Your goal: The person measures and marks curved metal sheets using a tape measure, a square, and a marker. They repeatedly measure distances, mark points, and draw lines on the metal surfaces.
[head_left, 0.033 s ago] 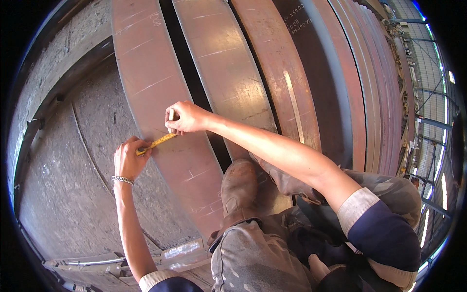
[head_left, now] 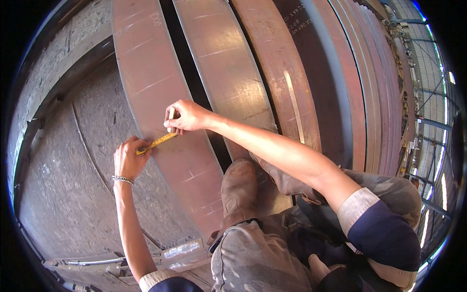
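Two hands are at work here, both mine, and both are down on the same rusty curved steel plate. Farthest left is a grey, scratched steel surface that sits lower than the plate. My left hand, a bracelet on its wrist, is curled closed over the near end of a yellow folding ruler, pinning it at the plate's left edge; the fingers cover that end, so I cannot see how much of the ruler lies beneath them. The ruler runs slantwise up and to the right across the plate. At its far end my right hand is clenched around a small pale marker stick, held upright with its lower tip touching or just above the plate beside the ruler; the stick is mostly buried in my fingers and I cannot make out what kind of marker it is. Below and to the right, my worn brown boot rests on the plates, against the next plate. Further plates stand edge to edge beyond, their far ends cut off by the dark rim. My trousers and rolled sleeve fill the lower right.
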`<state>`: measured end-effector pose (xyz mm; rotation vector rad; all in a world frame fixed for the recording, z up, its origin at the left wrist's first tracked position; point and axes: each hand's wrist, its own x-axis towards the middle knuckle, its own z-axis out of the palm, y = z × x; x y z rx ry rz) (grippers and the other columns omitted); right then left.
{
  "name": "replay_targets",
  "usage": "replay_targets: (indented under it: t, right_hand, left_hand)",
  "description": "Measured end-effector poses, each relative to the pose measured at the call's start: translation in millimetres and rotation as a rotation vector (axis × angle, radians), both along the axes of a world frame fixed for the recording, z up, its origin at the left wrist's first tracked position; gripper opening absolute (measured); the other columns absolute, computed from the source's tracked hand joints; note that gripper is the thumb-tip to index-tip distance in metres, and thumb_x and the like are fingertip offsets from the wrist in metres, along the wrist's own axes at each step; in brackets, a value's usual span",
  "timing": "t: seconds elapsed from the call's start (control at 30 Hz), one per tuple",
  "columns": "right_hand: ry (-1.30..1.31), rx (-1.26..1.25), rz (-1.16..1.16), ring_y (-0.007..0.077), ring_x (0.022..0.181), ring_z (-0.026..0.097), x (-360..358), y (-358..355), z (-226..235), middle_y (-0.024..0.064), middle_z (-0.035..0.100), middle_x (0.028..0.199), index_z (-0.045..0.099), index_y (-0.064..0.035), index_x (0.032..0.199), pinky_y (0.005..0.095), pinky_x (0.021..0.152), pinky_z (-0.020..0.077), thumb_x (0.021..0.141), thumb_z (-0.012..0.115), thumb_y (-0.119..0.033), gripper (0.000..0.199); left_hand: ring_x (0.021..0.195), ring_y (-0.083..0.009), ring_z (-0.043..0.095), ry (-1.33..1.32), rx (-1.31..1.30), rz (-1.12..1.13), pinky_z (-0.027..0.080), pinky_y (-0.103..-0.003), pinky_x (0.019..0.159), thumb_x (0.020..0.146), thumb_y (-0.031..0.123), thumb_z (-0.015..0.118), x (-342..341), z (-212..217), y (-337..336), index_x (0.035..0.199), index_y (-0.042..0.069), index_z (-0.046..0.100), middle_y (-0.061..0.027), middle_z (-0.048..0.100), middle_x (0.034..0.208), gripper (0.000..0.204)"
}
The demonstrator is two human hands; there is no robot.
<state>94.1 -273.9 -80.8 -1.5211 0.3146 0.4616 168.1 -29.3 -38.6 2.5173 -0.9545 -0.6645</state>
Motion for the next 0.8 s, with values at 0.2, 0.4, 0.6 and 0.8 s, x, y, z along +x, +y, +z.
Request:
replay_targets:
  t: [0.2,0.4,0.6,0.8]
  right_hand:
    - [-0.039,0.070,-0.069,0.0085,0.069,0.065,7.4,-10.5,-5.5,0.0031,0.071,0.079,0.071,0.0002,0.090,0.0268,0.062,0.0535,0.091,0.080,-0.022,0.024]
    - [-0.024,-0.054,-0.070,0.0121,0.069,0.067,4.1,-3.2,-2.3,0.0064,0.069,0.075,0.060,0.0000,0.091,0.0278,0.061,0.0534,0.096,0.062,-0.013,0.014]
    - [-0.067,-0.257,0.065,0.0154,0.064,0.070,3.6,-0.2,4.7,0.0107,0.072,0.072,0.064,0.0014,0.081,0.0305,0.061,0.0557,0.092,0.064,-0.012,0.017]
    - [-0.082,-0.298,0.088,0.0172,0.064,0.071,7.9,2.3,0.0,0.0115,0.072,0.069,0.067,0.0010,0.079,0.0320,0.063,0.0565,0.086,0.068,-0.012,0.015]
  left_hand:
    - [0.083,-0.0306,0.070,-0.003,-0.027,0.008,0.056,-0.041,0.076,0.077,0.015,0.082,1.7,-0.6,-2.5,0.093,0.013,0.079,-0.0050,0.071,0.093,0.017]
    - [0.087,-0.0315,0.071,0.016,-0.007,0.022,0.056,-0.041,0.078,0.078,0.014,0.080,0.5,2.4,-5.0,0.095,0.010,0.079,-0.0072,0.071,0.096,0.018]
    - [0.087,-0.0314,0.071,0.014,-0.003,0.003,0.056,-0.041,0.079,0.078,0.014,0.080,1.8,0.8,-3.6,0.096,0.011,0.079,-0.0066,0.071,0.098,0.018]
    - [0.081,-0.0292,0.070,-0.024,-0.045,-0.010,0.056,-0.040,0.076,0.076,0.013,0.082,0.6,-2.5,-2.5,0.094,0.012,0.080,-0.0051,0.071,0.093,0.018]
